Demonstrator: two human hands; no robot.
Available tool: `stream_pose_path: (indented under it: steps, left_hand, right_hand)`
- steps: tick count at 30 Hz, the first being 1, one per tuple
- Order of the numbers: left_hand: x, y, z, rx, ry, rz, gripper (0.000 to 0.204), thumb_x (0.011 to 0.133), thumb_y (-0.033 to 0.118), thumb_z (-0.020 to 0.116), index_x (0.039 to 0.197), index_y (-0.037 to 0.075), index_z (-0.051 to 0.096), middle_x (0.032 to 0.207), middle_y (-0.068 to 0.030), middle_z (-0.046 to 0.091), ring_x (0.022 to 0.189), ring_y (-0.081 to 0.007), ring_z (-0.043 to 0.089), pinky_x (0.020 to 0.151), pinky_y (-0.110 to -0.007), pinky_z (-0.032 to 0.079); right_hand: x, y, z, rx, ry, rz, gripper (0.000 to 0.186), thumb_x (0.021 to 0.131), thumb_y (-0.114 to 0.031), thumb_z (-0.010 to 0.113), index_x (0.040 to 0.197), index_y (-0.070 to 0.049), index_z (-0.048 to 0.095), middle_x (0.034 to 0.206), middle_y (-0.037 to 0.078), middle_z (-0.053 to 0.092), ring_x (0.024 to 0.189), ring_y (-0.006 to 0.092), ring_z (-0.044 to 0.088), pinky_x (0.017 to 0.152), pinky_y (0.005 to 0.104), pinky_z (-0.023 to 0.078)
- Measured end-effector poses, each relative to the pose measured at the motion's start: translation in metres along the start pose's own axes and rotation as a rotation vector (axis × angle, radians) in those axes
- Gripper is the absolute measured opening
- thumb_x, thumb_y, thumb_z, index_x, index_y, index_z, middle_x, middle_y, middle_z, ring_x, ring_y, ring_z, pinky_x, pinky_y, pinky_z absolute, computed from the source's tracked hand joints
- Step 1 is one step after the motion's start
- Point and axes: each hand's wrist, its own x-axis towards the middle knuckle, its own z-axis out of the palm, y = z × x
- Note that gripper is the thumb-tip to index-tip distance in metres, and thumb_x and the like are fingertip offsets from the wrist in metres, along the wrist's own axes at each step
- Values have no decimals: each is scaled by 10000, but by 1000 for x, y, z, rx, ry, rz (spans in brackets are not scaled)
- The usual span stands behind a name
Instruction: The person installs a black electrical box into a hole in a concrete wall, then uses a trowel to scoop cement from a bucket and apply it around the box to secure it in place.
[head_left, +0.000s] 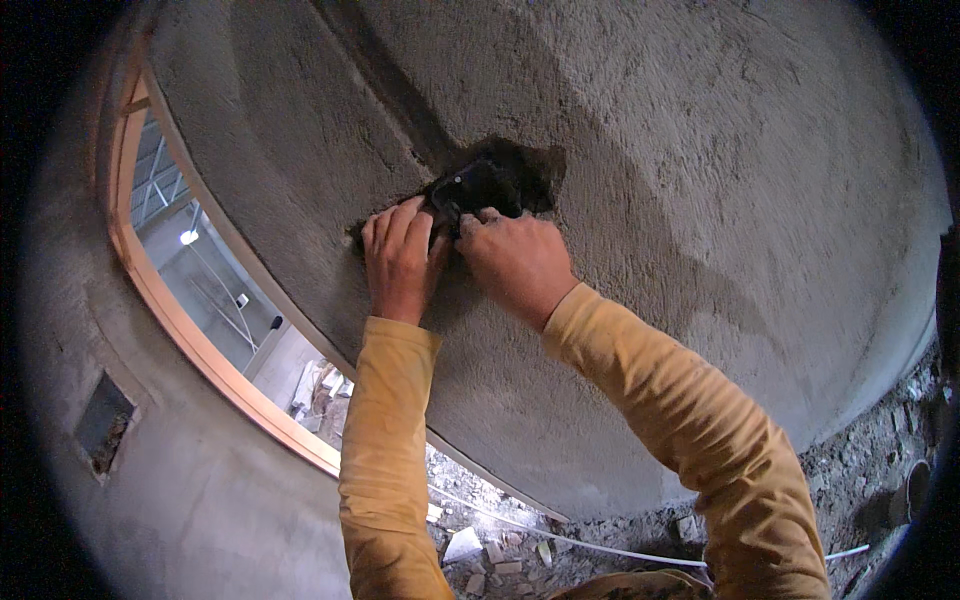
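Note:
A black plastic electrical box [478, 188] sits in a rough hole in the grey rendered wall [660, 200]. My left hand [402, 258] is at the box's lower left, fingers bent over its edge, with the fingertips partly lost in the hole. My right hand [515, 252] presses in from below, its fingers curled closed at the box's lower rim. The two thumbs come close together beneath the box. Whether a smaller piece lies between the right fingers is hidden.
A straight groove [385, 85] runs up the wall from the hole. To the left is an orange-brown frame [200, 335] around an opening. Rubble [490, 560] and a thin white pipe [600, 548] lie below. Another recess [104, 425] is at the far left.

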Motion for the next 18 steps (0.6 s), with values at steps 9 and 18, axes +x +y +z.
stream_pose_path:
  steps: [9, 18]
  left_hand:
    - [3, 4, -2, 35, -71, 1, 222, 750, 121, 665, 927, 40, 559, 1082, -128, 598, 995, -313, 554, 888, -466, 396]
    - [4, 6, -2, 107, -124, -44, 276, 721, 110, 672, 954, 45, 538, 1046, -134, 581, 1028, -321, 527, 917, -480, 371]
  right_hand:
    - [0, 2, -3, 63, 18, -25, 256, 844, -150, 532, 1034, -10, 631, 898, 130, 656, 683, 275, 679, 556, 378, 541]
    - [1, 2, -5, 118, 44, -36, 246, 807, -127, 552, 994, 9, 637, 892, 132, 647, 657, 262, 674, 544, 360, 538]
